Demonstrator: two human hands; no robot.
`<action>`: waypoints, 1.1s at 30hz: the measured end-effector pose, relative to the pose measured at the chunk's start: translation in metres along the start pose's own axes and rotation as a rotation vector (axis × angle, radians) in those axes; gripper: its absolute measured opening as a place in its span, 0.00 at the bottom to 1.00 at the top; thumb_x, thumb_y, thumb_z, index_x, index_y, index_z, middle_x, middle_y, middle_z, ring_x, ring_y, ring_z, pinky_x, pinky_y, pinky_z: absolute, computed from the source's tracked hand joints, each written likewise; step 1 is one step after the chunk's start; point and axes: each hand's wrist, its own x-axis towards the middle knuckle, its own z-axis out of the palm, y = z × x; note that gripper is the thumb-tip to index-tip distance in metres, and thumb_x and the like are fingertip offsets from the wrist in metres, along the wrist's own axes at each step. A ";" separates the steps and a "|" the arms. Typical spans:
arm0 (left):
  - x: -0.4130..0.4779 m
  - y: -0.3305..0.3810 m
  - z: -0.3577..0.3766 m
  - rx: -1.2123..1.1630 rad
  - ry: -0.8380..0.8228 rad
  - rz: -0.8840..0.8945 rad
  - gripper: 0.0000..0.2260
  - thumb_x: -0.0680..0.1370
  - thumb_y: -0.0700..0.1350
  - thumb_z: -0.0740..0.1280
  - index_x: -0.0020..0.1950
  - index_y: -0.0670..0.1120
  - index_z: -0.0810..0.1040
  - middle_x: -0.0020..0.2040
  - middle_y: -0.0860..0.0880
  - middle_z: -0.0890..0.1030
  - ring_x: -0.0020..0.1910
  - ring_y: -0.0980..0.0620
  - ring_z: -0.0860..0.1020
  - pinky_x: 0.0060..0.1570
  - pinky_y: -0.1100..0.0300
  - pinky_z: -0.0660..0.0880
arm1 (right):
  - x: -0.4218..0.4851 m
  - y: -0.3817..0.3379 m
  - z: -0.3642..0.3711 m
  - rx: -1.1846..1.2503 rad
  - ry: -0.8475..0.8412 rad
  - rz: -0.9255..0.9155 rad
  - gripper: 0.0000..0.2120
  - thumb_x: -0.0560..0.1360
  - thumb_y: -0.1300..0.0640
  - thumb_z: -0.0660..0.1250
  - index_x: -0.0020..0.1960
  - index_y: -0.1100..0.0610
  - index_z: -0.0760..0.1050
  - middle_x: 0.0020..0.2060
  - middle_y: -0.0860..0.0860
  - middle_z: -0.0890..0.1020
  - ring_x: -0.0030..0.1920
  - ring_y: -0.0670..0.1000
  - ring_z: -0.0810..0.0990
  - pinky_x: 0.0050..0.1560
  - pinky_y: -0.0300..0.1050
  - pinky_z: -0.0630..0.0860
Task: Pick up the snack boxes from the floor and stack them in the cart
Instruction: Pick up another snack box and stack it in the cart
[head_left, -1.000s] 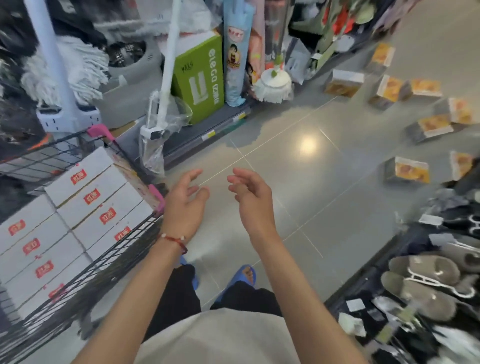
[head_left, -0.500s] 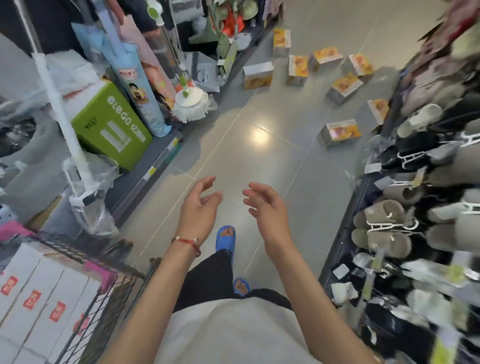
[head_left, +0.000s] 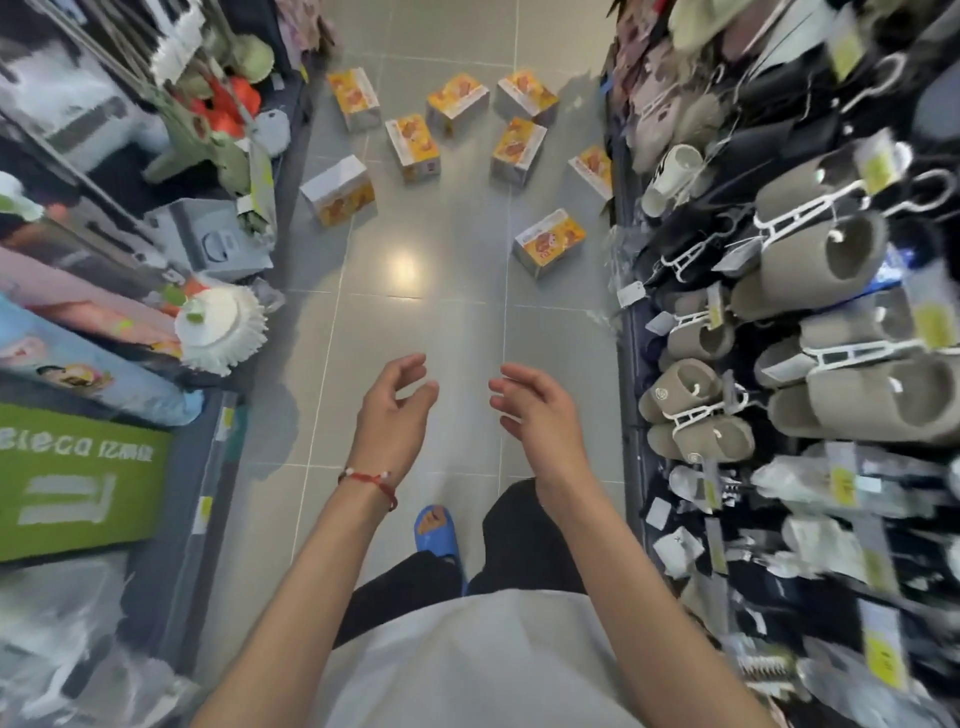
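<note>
Several white and orange snack boxes lie scattered on the grey tiled aisle floor ahead. The nearest snack box (head_left: 548, 242) sits right of centre, another box (head_left: 338, 191) lies at the left, and a cluster (head_left: 470, 119) lies farther off. My left hand (head_left: 392, 415), with a red bracelet at its wrist, and my right hand (head_left: 535, 413) hover side by side above the floor, well short of the boxes. Both have loosely curled fingers and hold nothing. The cart is out of view.
A shelf on the left carries a round white mop head (head_left: 215, 327), a green carton (head_left: 78, 478) and a grey bucket (head_left: 213, 241). A rack of hanging slippers (head_left: 810, 260) lines the right side. My blue sandal (head_left: 435, 530) stands on the tiles below my hands.
The view has swung right, away from the cart, which has left the frame. The snack boxes now lie straight ahead. Both hands stay empty and close together.
</note>
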 end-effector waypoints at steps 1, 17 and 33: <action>0.013 0.008 0.006 0.009 -0.022 -0.001 0.15 0.80 0.42 0.66 0.67 0.52 0.76 0.63 0.52 0.78 0.60 0.53 0.77 0.64 0.49 0.75 | 0.010 -0.007 -0.002 0.022 0.020 0.012 0.11 0.83 0.61 0.64 0.62 0.53 0.80 0.54 0.49 0.86 0.51 0.46 0.84 0.54 0.40 0.78; 0.243 0.164 0.179 0.056 -0.131 -0.048 0.12 0.81 0.44 0.65 0.63 0.55 0.75 0.58 0.56 0.79 0.60 0.52 0.79 0.62 0.53 0.75 | 0.267 -0.187 -0.079 0.059 0.089 0.050 0.09 0.82 0.60 0.66 0.59 0.52 0.80 0.56 0.51 0.86 0.54 0.47 0.84 0.60 0.44 0.78; 0.537 0.251 0.250 0.016 -0.192 -0.242 0.13 0.80 0.38 0.64 0.64 0.47 0.76 0.58 0.46 0.80 0.55 0.46 0.81 0.64 0.49 0.75 | 0.539 -0.306 -0.046 0.046 0.228 0.238 0.09 0.82 0.60 0.65 0.58 0.50 0.80 0.55 0.50 0.86 0.52 0.47 0.83 0.55 0.42 0.78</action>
